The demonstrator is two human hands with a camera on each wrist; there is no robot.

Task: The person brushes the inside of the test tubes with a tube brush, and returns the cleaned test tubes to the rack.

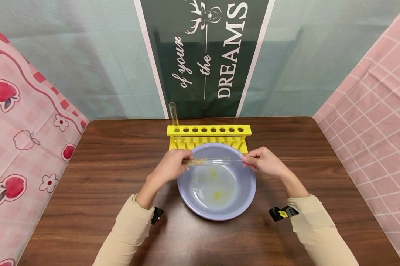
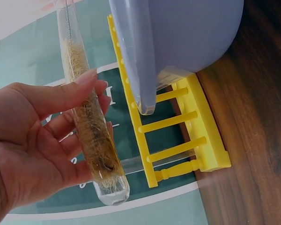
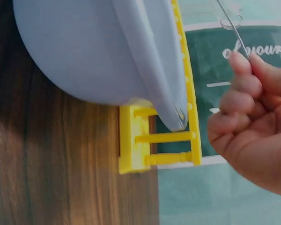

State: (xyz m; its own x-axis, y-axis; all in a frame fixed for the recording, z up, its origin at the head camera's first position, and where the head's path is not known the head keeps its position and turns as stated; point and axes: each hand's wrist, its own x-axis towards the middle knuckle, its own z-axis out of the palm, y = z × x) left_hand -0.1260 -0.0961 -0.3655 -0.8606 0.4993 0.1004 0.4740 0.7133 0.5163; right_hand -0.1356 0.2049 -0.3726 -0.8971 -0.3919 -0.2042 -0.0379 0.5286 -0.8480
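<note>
Over a lavender basin (image 1: 216,218), my left hand (image 1: 173,164) grips a clear glass test tube (image 1: 219,161) that lies roughly level. Inside its closed end sits the bristle head of a test tube brush (image 2: 75,61), pushed down close to the rounded bottom. My right hand (image 1: 264,161) pinches the brush's thin wire handle (image 3: 233,27) between thumb and index finger, just beyond the tube's mouth. Water fills the bottom of the basin, with yellowish patches in it. In the left wrist view the left hand (image 2: 51,136) has its thumb across the tube.
Behind the basin stands a yellow test tube rack (image 1: 209,130) with a row of holes. Another glass test tube (image 1: 174,114) stands upright in its leftmost hole. The brown wooden table (image 1: 120,166) meets a printed cloth backdrop (image 1: 116,74) at the back.
</note>
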